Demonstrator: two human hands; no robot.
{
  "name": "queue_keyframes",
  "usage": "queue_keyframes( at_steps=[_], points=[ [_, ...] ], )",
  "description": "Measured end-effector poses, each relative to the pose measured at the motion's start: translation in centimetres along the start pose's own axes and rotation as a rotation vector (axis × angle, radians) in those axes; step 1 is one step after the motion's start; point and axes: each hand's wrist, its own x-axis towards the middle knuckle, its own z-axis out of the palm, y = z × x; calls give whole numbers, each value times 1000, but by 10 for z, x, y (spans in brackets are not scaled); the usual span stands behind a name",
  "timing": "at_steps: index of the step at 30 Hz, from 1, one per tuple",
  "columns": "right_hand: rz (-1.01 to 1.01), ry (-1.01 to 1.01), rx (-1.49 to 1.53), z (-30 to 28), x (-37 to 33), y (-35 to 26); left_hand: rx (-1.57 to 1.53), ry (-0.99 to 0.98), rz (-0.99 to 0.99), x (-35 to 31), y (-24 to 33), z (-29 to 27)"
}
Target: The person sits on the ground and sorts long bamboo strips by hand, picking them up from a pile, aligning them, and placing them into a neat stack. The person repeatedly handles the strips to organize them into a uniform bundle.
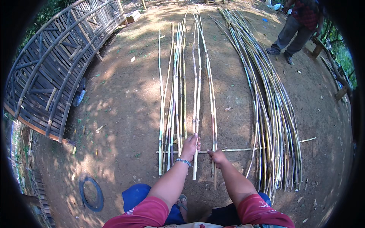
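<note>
My left hand is closed around a bamboo pole whose cut lower end sticks out below the fist. Just to its right, my right hand grips another bamboo pole, and its thin end shows beneath the fingers. Both poles run far away from me along the ground. Several loose poles lie side by side left of my left hand. A thin crosswise stick passes near both fists and reaches right to a large pile of bamboo poles.
A slatted bamboo structure stands at the left, with a clear plastic bottle beside it. A coil of dark tubing or wire lies at the lower left. Another person stands at the far right beyond the pile, close to a wooden rail.
</note>
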Motion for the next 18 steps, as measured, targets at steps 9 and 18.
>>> queue_keyframes(
  at_steps=[9, 18],
  points=[
    [15, -14, -23, -2, -8, -6, 354, 198, 80, -2, -16, -17],
    [9, 3, -22, -4, 6, 8, 315, 169, 104, 22, -15, -17]
  ],
)
